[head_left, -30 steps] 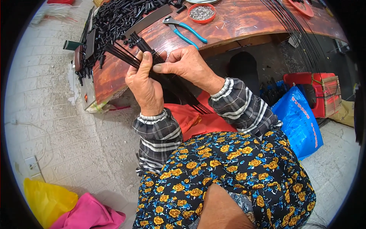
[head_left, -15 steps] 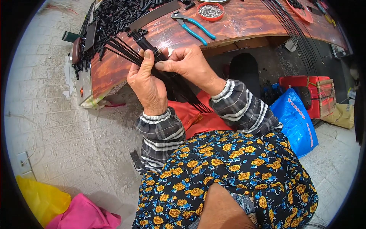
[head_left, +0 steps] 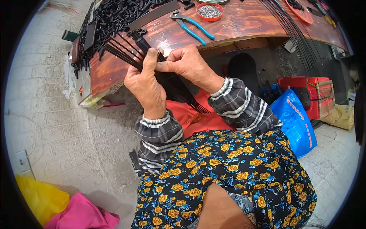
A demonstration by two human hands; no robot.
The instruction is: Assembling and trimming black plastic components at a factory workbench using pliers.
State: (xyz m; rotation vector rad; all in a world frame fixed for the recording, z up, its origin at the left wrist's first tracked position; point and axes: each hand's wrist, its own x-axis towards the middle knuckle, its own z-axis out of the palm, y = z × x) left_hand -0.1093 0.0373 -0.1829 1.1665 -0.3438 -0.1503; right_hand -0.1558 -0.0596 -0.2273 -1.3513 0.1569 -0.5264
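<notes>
My left hand (head_left: 146,82) is closed around a bundle of thin black rods (head_left: 121,54), its thumb pointing up along them. The rods' upper ends fan out over the table edge, and the lower ends slant down toward my lap. Among them a thicker black tubular piece (head_left: 142,42) sticks up past my fingers. My right hand (head_left: 190,66) pinches at the bundle just right of the left thumb, thumb and forefinger together. Its fingertips are partly hidden, so the exact piece between them is unclear.
On the wooden table (head_left: 244,24) are a heap of black plastic parts (head_left: 114,17), blue-handled pliers (head_left: 193,28) and a red dish of small metal pieces (head_left: 209,12). More long black rods (head_left: 293,34) overhang at right. A blue bag (head_left: 293,122) and red stool (head_left: 310,93) stand below.
Both hands have shifted slightly left. The upper rod ends are spread wider apart, and the tubular piece leans at a different angle among them.
</notes>
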